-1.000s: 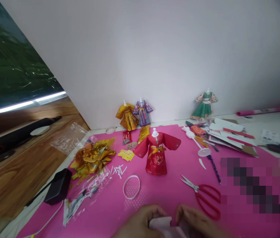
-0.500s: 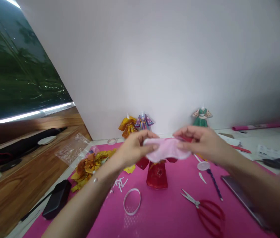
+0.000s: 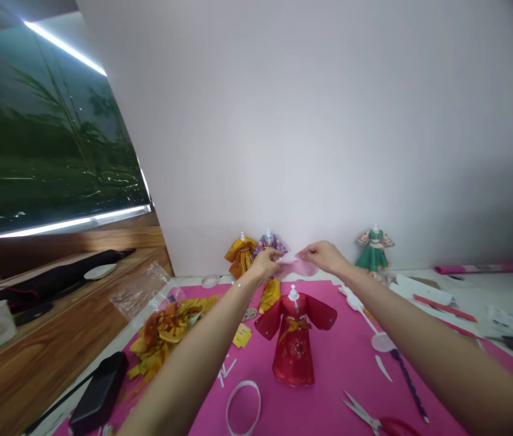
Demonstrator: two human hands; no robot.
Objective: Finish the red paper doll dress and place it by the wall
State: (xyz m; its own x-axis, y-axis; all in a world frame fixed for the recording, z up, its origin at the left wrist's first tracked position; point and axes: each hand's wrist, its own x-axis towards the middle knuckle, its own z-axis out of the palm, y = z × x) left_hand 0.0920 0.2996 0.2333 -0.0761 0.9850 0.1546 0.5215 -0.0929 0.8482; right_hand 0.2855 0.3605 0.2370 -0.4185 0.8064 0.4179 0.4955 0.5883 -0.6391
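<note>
- The left hand [image 3: 266, 263] has its thumb and fingers closed in a pinch on one end of a thin pink sheet [image 3: 301, 265].
- The right hand [image 3: 326, 255] pinches the other end of the same pink sheet between thumb and fingertips, so the hands sit near each other, with the sheet spread between them.
- The pink sheet is up in the air, seen just above the neck of the red miniature robe [image 3: 293, 354]; it is blurred, and whether it is cloth or paper I cannot tell.
- The red miniature robe stands upright on the pink mat [image 3: 338, 369] that covers part of the desk, sleeves out to both sides and a gold bow at its waist.
- Behind the robe, to the left, are a golden miniature dress [image 3: 240, 259] and a purple one [image 3: 271, 241], the latter partly covered by the left hand.
- Behind the robe, well to the right, a green miniature dress [image 3: 373, 255] stands by the white wall [image 3: 311, 121].
- Left of the robe lie yellow scraps [image 3: 169, 327], partly hidden by the left arm, and a few white strips [image 3: 226, 370].
- In front of the robe, to the left, is a white ring [image 3: 228, 412]; to the right, red-handled scissors [image 3: 372, 422], cut off by the lower edge.
- Right of the robe lie a white stand with a round base [image 3: 382, 342] and a dark patterned stick [image 3: 409, 384].
</note>
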